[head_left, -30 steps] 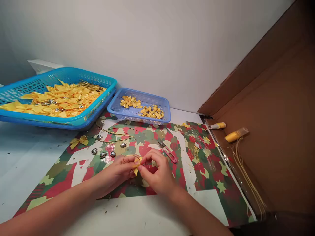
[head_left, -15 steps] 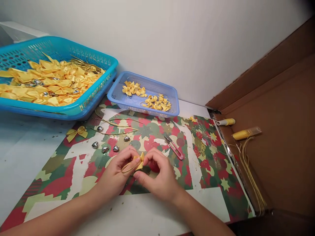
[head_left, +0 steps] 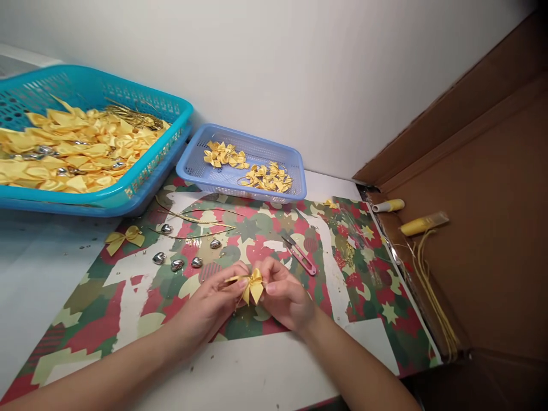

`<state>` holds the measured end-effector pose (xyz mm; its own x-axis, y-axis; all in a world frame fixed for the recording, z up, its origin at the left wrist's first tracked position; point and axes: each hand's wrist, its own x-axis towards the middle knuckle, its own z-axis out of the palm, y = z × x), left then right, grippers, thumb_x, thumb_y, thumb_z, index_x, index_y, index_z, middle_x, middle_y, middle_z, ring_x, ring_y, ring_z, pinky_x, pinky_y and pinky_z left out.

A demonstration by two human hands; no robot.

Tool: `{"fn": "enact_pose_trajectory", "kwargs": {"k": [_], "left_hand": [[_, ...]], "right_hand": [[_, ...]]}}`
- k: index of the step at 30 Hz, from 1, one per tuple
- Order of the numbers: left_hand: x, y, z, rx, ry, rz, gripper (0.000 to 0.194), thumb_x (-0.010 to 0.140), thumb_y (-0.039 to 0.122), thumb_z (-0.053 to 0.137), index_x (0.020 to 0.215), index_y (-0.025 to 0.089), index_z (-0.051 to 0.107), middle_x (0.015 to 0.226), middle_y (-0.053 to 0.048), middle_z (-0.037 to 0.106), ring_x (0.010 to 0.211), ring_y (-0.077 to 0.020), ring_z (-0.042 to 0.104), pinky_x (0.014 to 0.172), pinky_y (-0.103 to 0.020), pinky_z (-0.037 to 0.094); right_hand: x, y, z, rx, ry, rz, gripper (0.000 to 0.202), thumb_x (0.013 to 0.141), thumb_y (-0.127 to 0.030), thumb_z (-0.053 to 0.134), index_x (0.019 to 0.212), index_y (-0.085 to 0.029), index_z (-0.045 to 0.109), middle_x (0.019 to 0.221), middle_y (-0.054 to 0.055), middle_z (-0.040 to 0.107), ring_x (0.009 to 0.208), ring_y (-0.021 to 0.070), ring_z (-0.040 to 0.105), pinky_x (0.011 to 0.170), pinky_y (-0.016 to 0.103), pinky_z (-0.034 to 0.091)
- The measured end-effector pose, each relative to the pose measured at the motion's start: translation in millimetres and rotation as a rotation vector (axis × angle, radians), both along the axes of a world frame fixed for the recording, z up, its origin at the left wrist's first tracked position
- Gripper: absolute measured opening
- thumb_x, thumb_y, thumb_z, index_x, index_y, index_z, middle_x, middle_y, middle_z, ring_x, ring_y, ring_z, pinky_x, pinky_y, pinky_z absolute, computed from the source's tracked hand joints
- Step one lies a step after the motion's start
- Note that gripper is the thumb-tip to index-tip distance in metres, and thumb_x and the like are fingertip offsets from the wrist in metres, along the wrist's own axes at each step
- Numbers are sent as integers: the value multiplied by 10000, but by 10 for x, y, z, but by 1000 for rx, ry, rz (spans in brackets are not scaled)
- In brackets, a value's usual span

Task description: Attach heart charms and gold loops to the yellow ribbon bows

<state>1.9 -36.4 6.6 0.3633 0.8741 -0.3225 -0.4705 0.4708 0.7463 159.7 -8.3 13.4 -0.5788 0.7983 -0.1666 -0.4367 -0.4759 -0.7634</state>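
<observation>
Lower middle of the frame, a yellow bow sits between the two hands, lifted over the patterned paper. The left hand is clamped on its left side, pinching it by thumb and fingers; the right hand has its thumb and fingertips at the right edge, and whether these pinch or only touch, I cannot tell. The step looks like adjusting the bow by its middle; the next move seems to call for a steady left pinch while the right fingers work finely. Half a second ago the bow was turned nearly edge-on, with a gold loop standing out by the left thumb; now its front faces up, and the right thumb has moved to the right edge. The snips, right of centre, lie untouched.
</observation>
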Motion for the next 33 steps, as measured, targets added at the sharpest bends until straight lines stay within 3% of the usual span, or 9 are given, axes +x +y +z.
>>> {"fn": "enact_pose_trajectory", "kwargs": {"k": [5,8,11,18,26,33], "left_hand": [[18,33,0,-55,-104,25,249,725,391,819,794,188,692,779,-21,587,783,-164,526,732,-258,473],[-23,48,31,35,-49,43,254,745,403,806,766,183,682,749,-8,563,736,-143,501,686,-233,457],[-61,55,65,115,6,52,270,764,419,787,730,179,668,743,6,512,714,-131,469,664,-222,440],[-53,79,75,191,83,44,309,757,425,779,657,174,629,729,12,444,661,-126,417,597,-229,409],[-33,83,56,189,61,18,259,774,405,750,714,186,624,717,14,483,681,-146,465,610,-246,442],[17,91,100,204,79,28,314,727,442,780,687,176,620,706,16,494,675,-144,470,625,-259,427]], "right_hand": [[35,-32,20,16,-49,-90,267,605,-282,757,788,-233,568,720,-22,513,651,136,478,621,269,418],[42,-56,18,106,-117,-184,294,611,-290,773,831,-237,584,771,-5,550,728,157,518,679,287,471],[12,-72,-8,161,-164,-188,272,663,-377,754,841,-232,607,772,6,580,714,162,545,698,317,503],[-42,-69,-1,273,-245,-263,300,671,-388,789,811,-226,578,742,-20,549,666,128,508,657,274,470],[-22,-90,36,439,-363,-254,347,667,-424,779,807,-237,523,756,-18,533,683,139,502,608,271,450],[16,-97,25,449,-345,-245,359,680,-401,757,860,-243,489,756,-24,517,682,137,495,625,273,438]]}}
